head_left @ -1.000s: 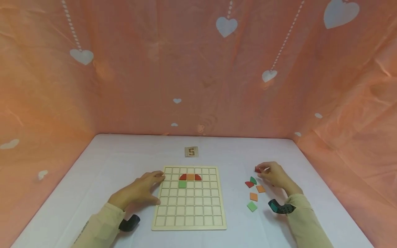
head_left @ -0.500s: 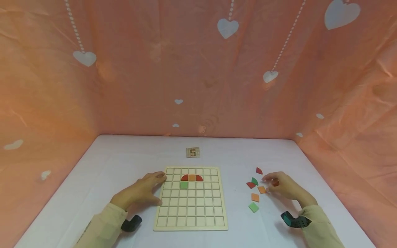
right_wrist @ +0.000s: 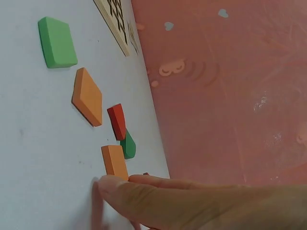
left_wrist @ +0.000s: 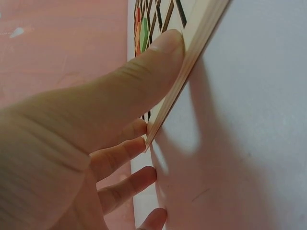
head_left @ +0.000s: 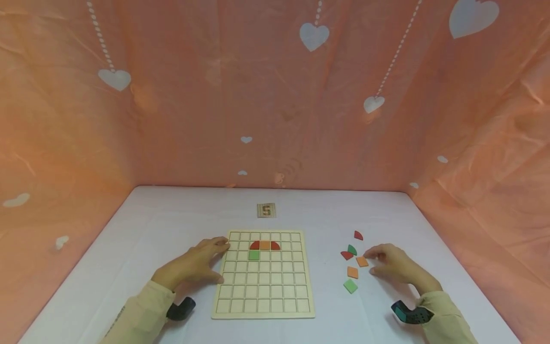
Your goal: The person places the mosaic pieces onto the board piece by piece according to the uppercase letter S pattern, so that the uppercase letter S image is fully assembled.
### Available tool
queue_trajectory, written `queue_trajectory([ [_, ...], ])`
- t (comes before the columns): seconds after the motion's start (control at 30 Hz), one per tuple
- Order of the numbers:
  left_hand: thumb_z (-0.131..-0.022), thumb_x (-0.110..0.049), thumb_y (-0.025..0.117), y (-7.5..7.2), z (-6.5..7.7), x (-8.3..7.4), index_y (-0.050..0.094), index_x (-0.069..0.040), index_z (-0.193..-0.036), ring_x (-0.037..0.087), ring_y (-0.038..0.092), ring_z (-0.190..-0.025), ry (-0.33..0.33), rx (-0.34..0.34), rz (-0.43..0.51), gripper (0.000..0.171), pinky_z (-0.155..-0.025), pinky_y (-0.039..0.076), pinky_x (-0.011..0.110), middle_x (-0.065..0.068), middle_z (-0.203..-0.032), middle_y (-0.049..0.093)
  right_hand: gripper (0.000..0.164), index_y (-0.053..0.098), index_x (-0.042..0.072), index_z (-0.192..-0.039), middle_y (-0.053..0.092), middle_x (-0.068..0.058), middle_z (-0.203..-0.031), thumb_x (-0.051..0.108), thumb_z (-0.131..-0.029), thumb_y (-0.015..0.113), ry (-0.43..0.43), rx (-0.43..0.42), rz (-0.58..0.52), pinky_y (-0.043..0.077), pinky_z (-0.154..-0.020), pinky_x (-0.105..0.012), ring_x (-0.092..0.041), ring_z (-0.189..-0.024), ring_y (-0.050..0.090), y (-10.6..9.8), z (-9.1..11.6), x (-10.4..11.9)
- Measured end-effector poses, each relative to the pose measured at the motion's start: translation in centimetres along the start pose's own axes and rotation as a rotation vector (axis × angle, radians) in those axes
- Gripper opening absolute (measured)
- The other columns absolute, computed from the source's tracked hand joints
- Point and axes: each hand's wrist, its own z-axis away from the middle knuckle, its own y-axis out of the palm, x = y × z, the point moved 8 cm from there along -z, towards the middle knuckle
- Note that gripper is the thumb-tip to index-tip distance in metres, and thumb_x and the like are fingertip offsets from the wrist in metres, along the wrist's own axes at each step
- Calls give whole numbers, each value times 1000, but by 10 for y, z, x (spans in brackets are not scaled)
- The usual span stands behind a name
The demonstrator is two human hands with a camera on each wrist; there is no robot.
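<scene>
A wooden grid board point(head_left: 262, 291) lies on the white table. Two red quarter-circle tiles flank an orange square tile point(head_left: 265, 245) on it, above a light green square tile point(head_left: 254, 255). My left hand point(head_left: 193, 263) rests at the board's left side, the thumb point(left_wrist: 168, 43) on its edge and the other fingers spread. Right of the board, my right hand point(head_left: 397, 265) is beside a loose orange square tile point(head_left: 362, 261), thumb and forefinger parted. In the right wrist view the fingertips overlap that orange tile point(right_wrist: 115, 160); I cannot tell whether they touch it.
Other loose tiles lie near the right hand: a red quarter-circle point(head_left: 358, 235), a green one point(head_left: 352, 249) against another red one point(head_left: 346, 255), an orange square point(head_left: 353, 272) and a light green square point(head_left: 350, 286). A small card point(head_left: 266, 210) stands behind the board.
My right hand has let go of the red quarter-circle tile at the back and moved nearer, beside the loose orange square. The left hand stays at the board.
</scene>
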Motion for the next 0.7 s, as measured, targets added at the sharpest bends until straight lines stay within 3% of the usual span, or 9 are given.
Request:
queue_trajectory([
  [0.3,-73,-24,88,1,-1,0,50,-1,-147,46,32,-148,3,4,7,86,-118,26,70,21,-160,38,32,73,4,-113,72,-12,-111,11,-83,81,-42,-23,4,56,-95,-54,-29,-104,61,-3,-3,1],
  [0.43,-73,-23,88,0,-1,0,50,0,-146,46,32,-148,10,0,8,86,-118,27,69,22,-160,38,32,73,5,-114,71,-10,-109,10,-83,80,-23,-48,-9,57,-85,-38,-24,-99,59,-12,-1,-5],
  [0.57,-73,-23,88,0,-1,1,51,0,-146,46,32,-148,13,-4,8,85,-118,27,69,22,-160,38,33,73,2,-116,70,-10,-105,8,-84,78,-18,-66,-33,49,-72,-25,-24,-95,54,-22,1,-14],
  [0.7,-73,-23,89,0,-1,0,51,0,-146,45,32,-148,13,-2,6,85,-118,28,70,22,-160,38,32,73,1,-116,70,-13,-110,7,-85,77,-2,-60,-20,50,-76,-29,-25,-97,54,-24,1,-26],
])
